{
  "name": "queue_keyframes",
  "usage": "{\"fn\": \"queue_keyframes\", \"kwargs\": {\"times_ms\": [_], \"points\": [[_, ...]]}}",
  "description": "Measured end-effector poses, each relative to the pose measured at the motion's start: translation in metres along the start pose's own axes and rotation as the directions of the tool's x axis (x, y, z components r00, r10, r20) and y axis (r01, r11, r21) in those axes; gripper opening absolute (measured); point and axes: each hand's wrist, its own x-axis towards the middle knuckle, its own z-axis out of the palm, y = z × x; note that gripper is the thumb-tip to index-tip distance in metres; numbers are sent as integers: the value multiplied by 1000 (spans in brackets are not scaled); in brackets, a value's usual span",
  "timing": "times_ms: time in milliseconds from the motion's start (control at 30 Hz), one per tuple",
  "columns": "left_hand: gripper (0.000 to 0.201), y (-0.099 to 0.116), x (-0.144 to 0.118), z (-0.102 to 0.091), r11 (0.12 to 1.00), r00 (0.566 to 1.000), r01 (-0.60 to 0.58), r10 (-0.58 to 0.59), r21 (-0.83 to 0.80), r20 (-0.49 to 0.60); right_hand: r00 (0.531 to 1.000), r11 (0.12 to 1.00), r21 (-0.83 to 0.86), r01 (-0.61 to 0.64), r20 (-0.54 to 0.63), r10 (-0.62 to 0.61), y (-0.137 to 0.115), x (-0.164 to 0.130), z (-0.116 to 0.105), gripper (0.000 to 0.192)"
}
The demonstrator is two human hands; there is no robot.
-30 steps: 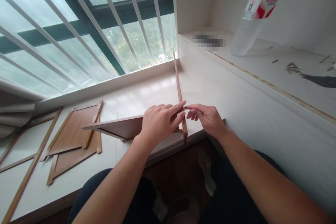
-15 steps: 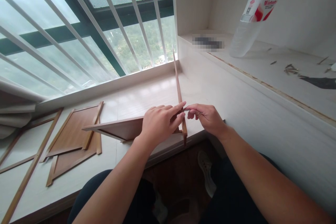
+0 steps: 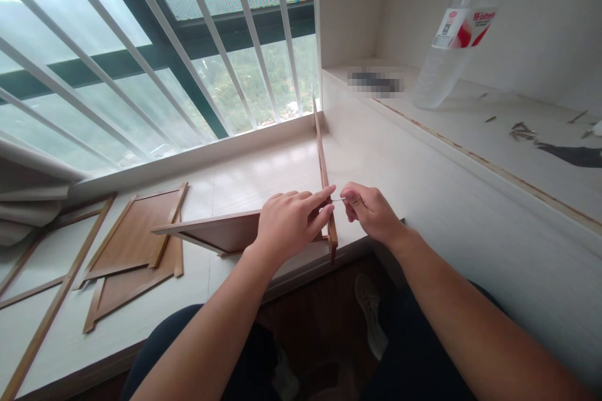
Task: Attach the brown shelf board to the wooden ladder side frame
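My left hand (image 3: 288,220) is wrapped over the top edge of a brown wooden panel (image 3: 211,229) that stands on its edge. Its index finger and thumb reach across a long wooden rail (image 3: 322,156), which meets the panel's end. Closed in a fist, my right hand (image 3: 371,212) grips a thin metal hex key (image 3: 339,200); most of the tool is hidden by the fingers. The key's shaft points at the rail's side, between my left index finger and thumb. The tip and any screw head there cannot be made out.
Loose panels (image 3: 136,229) overlap on the white ledge (image 3: 192,288) at left, beside a wooden frame (image 3: 63,288). A raised shelf (image 3: 463,122) at right bears a plastic bottle (image 3: 437,72), several screws (image 3: 523,131) and a dark flat piece (image 3: 571,155). Window bars (image 3: 207,19) stand behind.
My right hand has turned its grip on the hex key and drawn slightly back from the rail, so more shaft shows. My left hand keeps its hold; the view has shifted slightly.
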Motion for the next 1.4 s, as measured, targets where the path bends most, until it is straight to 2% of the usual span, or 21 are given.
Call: {"fn": "queue_keyframes", "kwargs": {"times_ms": [200,333,400,500,567,633,733,867,1100,1400], "points": [[45,-1,0,1,1000,1000,-1,1,1,5,981,981,30,-193,-21,194,-11,1,2,62],[45,-1,0,1,1000,1000,-7,7,0,-5,937,934,83,-347,3,348,-17,2,4,64],[45,-1,1,1,1000,1000,-7,7,0,-6,922,921,60,-386,-9,387,-20,2,5,63],[45,0,1,0,1000,1000,-5,5,-1,-4,940,941,26,-339,-35,339,-23,1,5,60],[45,0,0,0,1000,1000,-1,1,0,-8,960,957,82,-279,-3,280,-22,-1,2,55],[45,-1,0,0,1000,1000,-1,1,0,-12,969,951,185,-247,74,237,-20,-3,-2,47],[45,-1,0,0,1000,1000,-6,6,-4,-15,957,919,307,-249,220,186,-15,-5,-10,36],[46,-1,0,0,1000,1000,-13,13,0,-16,935,890,386,-243,338,108,-10,-7,-19,33],[46,-1,-1,0,1000,1000,-22,22,-7,-20,943,887,424,-184,332,36,1,-10,-20,43],[47,-1,-1,0,1000,1000,-11,11,-4,-9,968,888,440,-136,250,25,13,-13,-15,47]]}}
